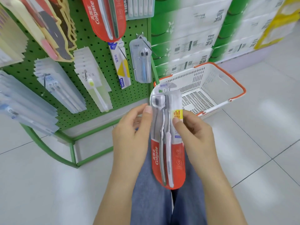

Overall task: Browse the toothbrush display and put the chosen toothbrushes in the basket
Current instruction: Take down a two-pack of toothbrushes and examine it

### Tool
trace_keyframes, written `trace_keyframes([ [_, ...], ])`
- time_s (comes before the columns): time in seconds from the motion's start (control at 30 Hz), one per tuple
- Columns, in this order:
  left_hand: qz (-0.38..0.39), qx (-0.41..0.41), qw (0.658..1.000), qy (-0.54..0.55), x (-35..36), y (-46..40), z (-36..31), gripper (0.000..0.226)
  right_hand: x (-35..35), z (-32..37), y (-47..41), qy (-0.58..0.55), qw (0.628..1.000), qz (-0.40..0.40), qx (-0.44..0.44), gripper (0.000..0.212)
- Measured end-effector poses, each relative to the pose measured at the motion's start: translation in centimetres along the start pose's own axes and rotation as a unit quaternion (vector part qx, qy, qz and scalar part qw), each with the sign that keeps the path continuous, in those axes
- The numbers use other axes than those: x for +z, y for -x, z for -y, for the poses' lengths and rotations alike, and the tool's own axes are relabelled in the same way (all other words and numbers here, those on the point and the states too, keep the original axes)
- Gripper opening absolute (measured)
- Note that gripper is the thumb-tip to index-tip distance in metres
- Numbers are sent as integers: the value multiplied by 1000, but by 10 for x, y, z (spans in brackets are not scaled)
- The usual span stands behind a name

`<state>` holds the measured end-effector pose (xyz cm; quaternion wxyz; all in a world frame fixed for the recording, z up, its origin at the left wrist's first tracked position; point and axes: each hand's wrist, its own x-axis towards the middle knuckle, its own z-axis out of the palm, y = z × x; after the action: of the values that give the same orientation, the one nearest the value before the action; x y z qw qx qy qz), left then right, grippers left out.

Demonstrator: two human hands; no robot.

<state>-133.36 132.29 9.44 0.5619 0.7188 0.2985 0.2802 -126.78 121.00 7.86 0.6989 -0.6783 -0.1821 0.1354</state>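
A person holds a red and clear plastic Colgate twin toothbrush pack (168, 140) upright in both hands, directly above their blue denim trouser legs (151, 200). The left hand (131, 135) pinches the pack's left edge, its thumb tip pressed on the clear front near the brush heads and its fingers curled behind. The right hand (193, 132) pinches the right edge, its thumb lying on the yellow promotion sticker (178, 113) and its fingers wrapped behind the pack. Two toothbrushes, one grey and one pale, lie side by side inside the pack, heads up.

Just beyond the pack's top end, on the pale tiled floor (259, 143), stands a white plastic lattice shopping basket with orange handles (207, 88); the pack's upper tip overlaps the basket's near left corner in view, but the pack is held outside it. No goods can be seen inside the basket.

To the left of the pack rises the green perforated metal display rack (103, 62), hung with more toothbrush packs: another red Colgate blister pack (105, 17) high up, a white and blue boxed toothbrush (121, 65) and a clear pack with two blue-handled brushes (142, 62) below it, and rows of frosted clear packs (90, 78) farther left. Behind the basket sit stacked green and white tissue packages (191, 34).
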Motion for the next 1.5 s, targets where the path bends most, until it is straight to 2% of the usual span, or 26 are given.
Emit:
trace_keyframes([
  [0.23, -56, 0, 998, -3, 6, -3, -9, 31, 6, 8, 7, 93, 994, 29, -46, 23],
  [0.4, -77, 28, 996, -21, 3, -1, -11, 30, 5, 12, 7, 130, 988, 33, -82, 23],
  [0.7, -76, 43, 995, -40, 0, 0, -12, 40, 6, 12, 10, 98, 991, 31, -86, 22],
  [0.83, -76, 71, 994, -42, 0, 6, -11, 44, 6, 15, 9, 17, 997, 16, -77, 21],
  [0.9, -54, 60, 996, -47, -3, 5, -7, 45, 2, 15, 4, -54, 997, -13, -45, 20],
  [1.0, 30, -37, 999, 4, -5, 2, -2, 41, -5, 8, -2, -142, 986, -72, 43, 15],
  [1.1, 117, -110, 982, 99, -5, 6, 0, 29, -6, 0, -4, -167, 977, -104, 83, 18],
  [1.2, 172, -118, 971, 119, 0, 13, 0, 15, -4, -1, -2, -179, 972, -116, 101, 18],
  [1.3, 149, -76, 982, 88, 2, 13, 3, 14, -4, 0, -3, -166, 970, -132, 119, 16],
  [1.43, 102, 54, 991, -66, -3, 14, 4, 31, -10, 8, -4, -149, 968, -174, 103, 22],
  [1.5, 91, 101, 983, -124, -8, 16, -2, 22, -12, 12, -4, -147, 968, -176, 101, 23],
])
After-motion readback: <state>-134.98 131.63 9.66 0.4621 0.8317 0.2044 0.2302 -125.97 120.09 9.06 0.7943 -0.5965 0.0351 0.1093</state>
